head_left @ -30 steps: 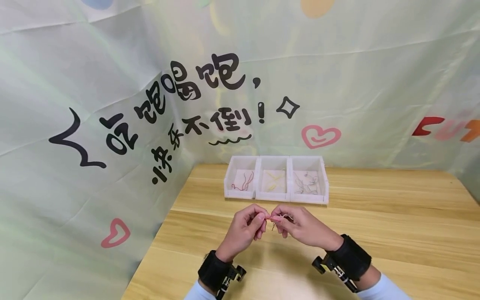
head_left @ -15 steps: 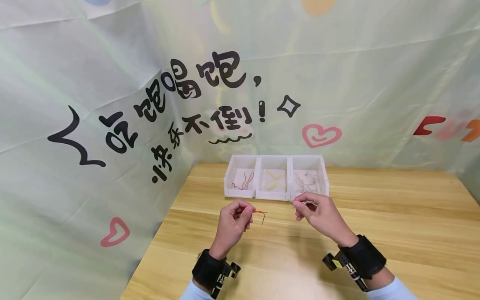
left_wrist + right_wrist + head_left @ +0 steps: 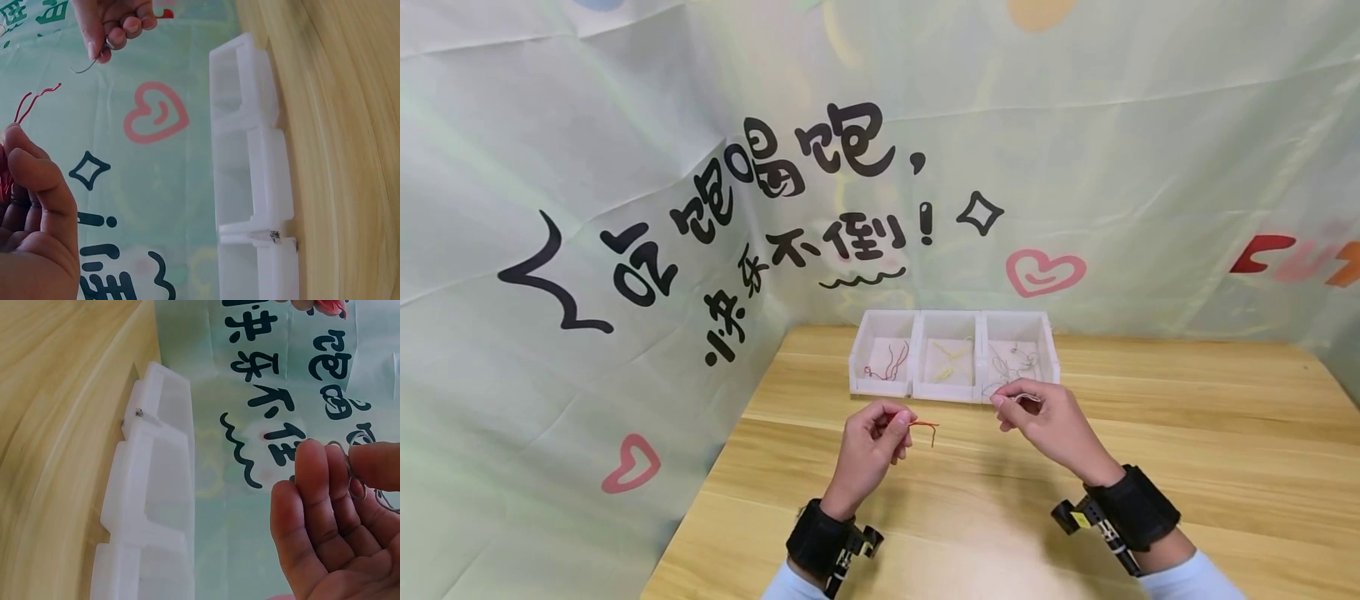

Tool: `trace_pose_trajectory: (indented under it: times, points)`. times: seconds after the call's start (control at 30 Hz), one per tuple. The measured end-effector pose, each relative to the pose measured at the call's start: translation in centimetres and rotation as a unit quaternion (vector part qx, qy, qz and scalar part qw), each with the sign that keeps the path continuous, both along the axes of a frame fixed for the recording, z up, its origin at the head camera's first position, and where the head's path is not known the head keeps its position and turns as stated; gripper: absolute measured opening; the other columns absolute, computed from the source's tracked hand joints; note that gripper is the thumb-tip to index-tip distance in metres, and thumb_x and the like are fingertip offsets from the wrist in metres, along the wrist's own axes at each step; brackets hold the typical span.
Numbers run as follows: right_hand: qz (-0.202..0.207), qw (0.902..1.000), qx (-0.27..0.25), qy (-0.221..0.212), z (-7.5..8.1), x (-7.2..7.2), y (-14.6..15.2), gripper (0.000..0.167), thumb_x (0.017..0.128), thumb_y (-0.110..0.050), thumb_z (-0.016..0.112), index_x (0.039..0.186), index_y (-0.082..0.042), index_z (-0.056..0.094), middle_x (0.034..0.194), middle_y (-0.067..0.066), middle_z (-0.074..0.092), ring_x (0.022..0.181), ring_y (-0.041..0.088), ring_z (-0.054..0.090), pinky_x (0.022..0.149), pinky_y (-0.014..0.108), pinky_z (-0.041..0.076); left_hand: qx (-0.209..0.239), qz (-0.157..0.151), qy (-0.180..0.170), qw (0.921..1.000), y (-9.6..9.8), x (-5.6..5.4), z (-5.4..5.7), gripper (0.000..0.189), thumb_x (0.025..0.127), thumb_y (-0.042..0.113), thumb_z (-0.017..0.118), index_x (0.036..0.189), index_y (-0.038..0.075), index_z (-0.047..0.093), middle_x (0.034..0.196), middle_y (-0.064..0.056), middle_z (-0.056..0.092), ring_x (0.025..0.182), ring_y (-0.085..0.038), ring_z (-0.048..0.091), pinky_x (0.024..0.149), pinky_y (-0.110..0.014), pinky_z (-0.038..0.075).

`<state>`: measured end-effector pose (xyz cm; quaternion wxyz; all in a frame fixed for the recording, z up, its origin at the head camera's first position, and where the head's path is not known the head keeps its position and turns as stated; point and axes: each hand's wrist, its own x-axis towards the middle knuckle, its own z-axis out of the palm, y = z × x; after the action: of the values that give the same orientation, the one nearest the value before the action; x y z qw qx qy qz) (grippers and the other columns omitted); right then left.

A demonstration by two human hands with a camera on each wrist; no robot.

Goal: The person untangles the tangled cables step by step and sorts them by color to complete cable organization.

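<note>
My left hand [image 3: 872, 446] pinches a bundle of red string [image 3: 50, 90] between thumb and fingers. Two loose ends stick out past the fingertips, and more red string shows against the palm in the left wrist view. My right hand [image 3: 1051, 423] pinches thin grey string [image 3: 82, 72] between thumb and fingertips; loops of it hang about the fingers in the right wrist view. This hand is at the front edge of the right-hand bin [image 3: 1045, 333], overlapping it in the head view. The hands are apart, both above the table.
Three joined white bins stand at the back of the wooden table [image 3: 1150, 433]. The left bin holds red strings [image 3: 891, 362], the middle one yellow strings [image 3: 953, 354], the right one grey strings [image 3: 1018, 357]. A printed cloth [image 3: 1120, 183] hangs behind and to the left.
The hands were together at the strings a second ago and have since parted. My right hand moved right and back with the grey string; my left drew slightly left with the red.
</note>
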<state>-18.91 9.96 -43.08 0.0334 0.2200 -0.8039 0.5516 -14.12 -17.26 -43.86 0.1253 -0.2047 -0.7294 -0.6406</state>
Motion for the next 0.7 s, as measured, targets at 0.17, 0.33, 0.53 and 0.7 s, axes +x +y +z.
trace_pose_trajectory:
  times: [0.17,0.33,0.53,0.7]
  points:
    - [0.0,1.0,0.006,-0.002,0.0,-0.7,0.3,0.016,0.099,-0.018,0.068,0.107,-0.004,0.072,0.082,0.004,0.068,0.071,0.015,0.069,0.07,0.029,0.054,0.002,-0.003,-0.008,1.0,0.1,0.0,0.1,0.02,0.104,0.013,0.059,0.102,-0.005,0.066,0.073,-0.017,0.061,0.056,-0.016,0.055,0.049,-0.024,0.046]
    - [-0.009,0.9997,0.018,-0.013,0.1,-1.6,0.9,0.021,0.1,-0.022,0.067,0.11,-0.004,0.071,0.082,0.004,0.069,0.073,0.017,0.069,0.073,0.032,0.056,0.004,-0.003,-0.002,1.0,0.1,-0.1,0.1,0.015,0.103,0.011,0.059,0.101,-0.001,0.067,0.072,-0.015,0.061,0.055,-0.016,0.055,0.049,-0.025,0.046]
    - [-0.023,0.9992,0.025,-0.02,-0.1,-3.4,1.7,0.025,0.1,-0.024,0.067,0.109,-0.001,0.071,0.083,0.012,0.068,0.072,0.022,0.068,0.068,0.03,0.056,0.005,-0.004,0.0,1.0,0.0,-0.1,0.0,0.014,0.103,0.009,0.059,0.102,-0.003,0.067,0.072,-0.015,0.061,0.056,-0.015,0.055,0.048,-0.025,0.045]
    - [-0.033,0.9984,0.039,-0.023,-0.5,-5.0,2.4,0.026,0.102,-0.023,0.065,0.109,0.001,0.07,0.085,0.016,0.069,0.074,0.029,0.069,0.067,0.033,0.057,0.006,-0.009,0.006,0.9999,0.2,-0.1,-0.1,0.012,0.102,0.003,0.058,0.102,-0.005,0.066,0.072,-0.019,0.061,0.055,-0.019,0.056,0.047,-0.028,0.047]
